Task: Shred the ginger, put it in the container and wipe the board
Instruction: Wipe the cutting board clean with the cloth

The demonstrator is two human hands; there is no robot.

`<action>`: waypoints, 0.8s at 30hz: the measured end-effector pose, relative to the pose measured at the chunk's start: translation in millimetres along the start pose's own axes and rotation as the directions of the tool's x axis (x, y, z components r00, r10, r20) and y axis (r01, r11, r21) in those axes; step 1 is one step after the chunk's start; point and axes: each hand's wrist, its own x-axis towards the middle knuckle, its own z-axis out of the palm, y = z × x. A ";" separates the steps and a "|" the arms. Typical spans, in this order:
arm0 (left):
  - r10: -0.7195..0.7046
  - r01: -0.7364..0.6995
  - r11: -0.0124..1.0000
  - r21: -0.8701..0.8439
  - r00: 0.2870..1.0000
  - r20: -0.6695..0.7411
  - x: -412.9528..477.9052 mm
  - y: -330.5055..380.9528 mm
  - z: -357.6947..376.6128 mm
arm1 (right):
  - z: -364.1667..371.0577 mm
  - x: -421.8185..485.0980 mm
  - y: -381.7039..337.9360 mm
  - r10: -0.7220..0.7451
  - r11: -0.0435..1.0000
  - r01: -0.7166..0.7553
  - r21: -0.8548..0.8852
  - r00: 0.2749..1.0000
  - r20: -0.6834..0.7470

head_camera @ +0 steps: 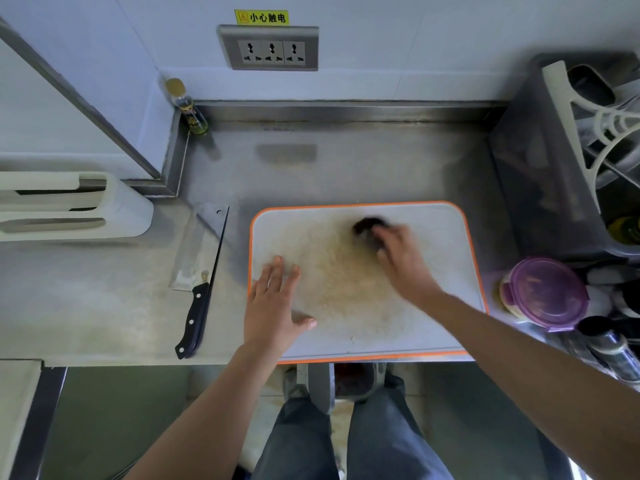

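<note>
A white cutting board [443, 237] with an orange rim lies at the counter's front edge, its middle stained yellowish. My left hand [273, 303] presses flat on the board's left part, fingers straight. My right hand [398, 254] grips a dark cloth or scrubber [365, 226] against the board's upper middle; both are motion-blurred. A round container with a purple lid [545, 294] stands right of the board, lid on. No ginger pieces show on the board.
A cleaver with a black handle [199, 271] lies left of the board. A white knife holder [69, 206] is at far left, a small bottle [188, 107] in the back corner, a grey dish rack [568, 161] and dark bottles [609, 348] at right.
</note>
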 end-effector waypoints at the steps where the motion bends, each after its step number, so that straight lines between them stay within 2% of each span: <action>1: 0.000 0.000 1.000 0.003 1.000 0.001 0.3 0.1 0.2 | -2.3 13.7 5.9 0.126 0.991 -0.128 -0.024 0.988 -0.092; 2: -0.002 0.002 1.000 0.004 1.000 0.001 0.3 0.1 0.5 | -1.0 22.9 8.0 0.215 0.973 -0.223 -0.057 0.969 -0.125; 3: -0.004 0.004 1.000 0.001 1.000 -0.003 0.3 0.2 0.7 | 4.2 26.4 5.0 0.235 0.965 -0.246 -0.090 0.965 -0.114; 6: -0.008 0.008 1.000 -0.001 1.000 -0.010 0.7 0.2 1.0 | 25.9 3.3 -18.1 0.027 0.995 -0.020 -0.098 0.997 0.073; 8: -0.006 0.006 1.000 0.017 1.000 -0.007 1.0 0.6 0.5 | 29.8 -22.2 -29.9 -0.124 0.991 0.132 -0.008 0.948 0.293; 10: -0.003 0.003 1.000 0.027 1.000 -0.007 0.6 1.5 -0.5 | 19.6 -30.1 -30.7 -0.248 0.968 0.241 0.069 0.880 0.405; 11: -0.002 0.002 1.000 0.023 1.000 -0.007 0.3 1.2 -0.8 | 13.7 -25.4 -26.8 -0.265 0.964 0.252 0.084 0.888 0.375; 12: -0.003 0.003 1.000 0.016 1.000 -0.007 0.4 1.0 -1.3 | 8.8 -16.9 -20.6 -0.240 0.971 0.225 0.085 0.927 0.289; 14: -0.001 0.001 1.000 0.012 1.000 0.002 -0.1 0.2 -1.4 | 3.1 3.8 -5.0 -0.042 0.998 0.040 0.047 0.998 0.036; 15: -0.002 0.002 1.000 0.015 1.000 0.005 0.0 0.3 -1.3 | 3.2 10.6 -1.4 0.091 0.996 -0.089 0.027 0.994 -0.058; 16: -0.002 0.002 1.000 0.017 1.000 0.008 0.1 0.3 -1.2 | 7.4 12.7 -0.4 0.168 0.986 -0.167 0.015 0.981 -0.094; 18: 0.000 0.000 1.000 0.027 1.000 0.009 0.8 0.9 -1.2 | 21.7 -1.3 -8.6 0.107 0.994 -0.107 -0.010 0.993 -0.052; 21: 0.006 -0.006 0.999 0.037 1.000 0.003 1.8 -0.4 0.5 | 36.8 -44.9 -29.7 -0.073 0.997 0.066 0.048 0.984 0.165; 23: 0.019 -0.019 0.999 0.044 1.000 0.003 2.2 -2.3 2.1 | 32.5 -62.6 -35.1 -0.133 0.988 0.107 0.111 0.955 0.264; 24: 0.029 -0.029 0.999 0.044 1.000 0.004 2.2 -3.3 2.7 | 27.2 -66.0 -32.9 -0.119 0.987 0.086 0.133 0.959 0.257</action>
